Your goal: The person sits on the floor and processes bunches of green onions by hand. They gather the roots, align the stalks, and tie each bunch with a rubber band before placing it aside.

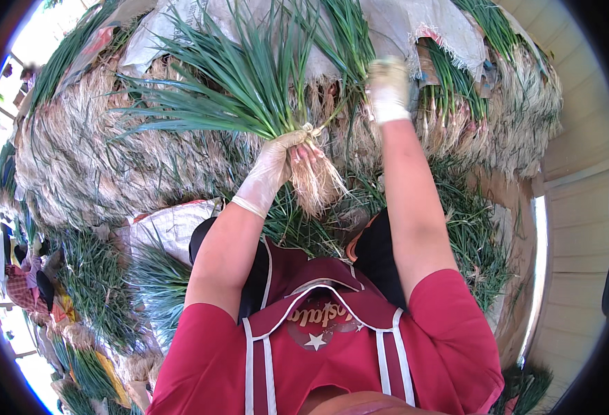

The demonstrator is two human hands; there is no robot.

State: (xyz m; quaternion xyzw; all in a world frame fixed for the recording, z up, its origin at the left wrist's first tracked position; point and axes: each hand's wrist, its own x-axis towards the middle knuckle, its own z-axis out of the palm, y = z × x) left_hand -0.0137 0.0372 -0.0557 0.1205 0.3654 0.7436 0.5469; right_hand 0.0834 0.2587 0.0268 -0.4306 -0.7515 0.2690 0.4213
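My left hand [277,158], in a thin pale glove, grips a bunch of scallions [252,96] around its base. The green leaves fan up and to the left. Reddish bulbs and long pale roots [314,181] hang below my fist. My right hand [389,89], also gloved, is blurred beside more scallion leaves [353,49] at the front of the pile. Its fingers are hidden, and whether it holds any stalks cannot be told. A thin green strand [334,115] stretches from the held bunch toward the right.
A large scallion pile [86,140] with roots facing me spans the front, partly under woven plastic sacks [397,26]. Loose leaves [470,244] lie around my legs. A white sack [174,223] and another bunch [161,282] are at left. A person [24,282] sits far left; a pale wall [576,249] stands right.
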